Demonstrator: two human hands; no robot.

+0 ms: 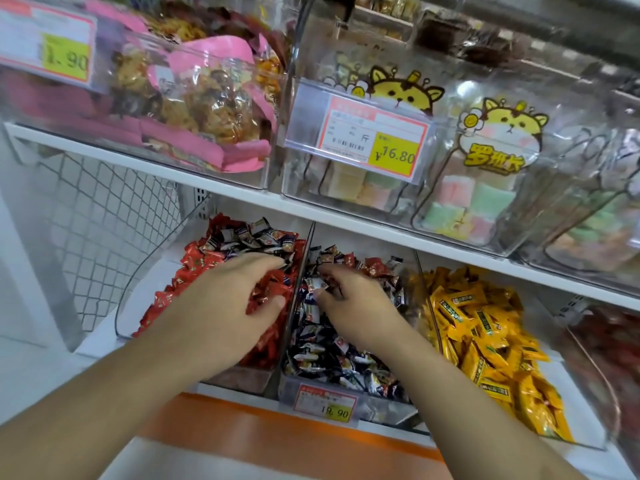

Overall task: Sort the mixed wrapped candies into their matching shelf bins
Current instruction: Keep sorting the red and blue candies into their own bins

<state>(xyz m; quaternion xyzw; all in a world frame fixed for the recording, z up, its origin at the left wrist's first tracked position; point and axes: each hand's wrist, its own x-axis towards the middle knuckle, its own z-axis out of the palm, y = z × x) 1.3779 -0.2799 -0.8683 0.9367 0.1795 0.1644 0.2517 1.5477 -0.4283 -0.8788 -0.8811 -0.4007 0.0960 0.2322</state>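
Left hand point(225, 299) gripping red candies point(266, 296), right hand point(349, 303) pinching dark candy point(311, 285)

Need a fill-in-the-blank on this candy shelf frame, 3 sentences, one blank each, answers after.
1. The left hand rests in the bin of ____ candies.
2. The right hand is over the bin of dark blue and white candies, which lies between the red bin and the ____ candies.
3. The price tag on the front of the dark-candy bin reads ____.

Missing words: red; yellow; 19.90
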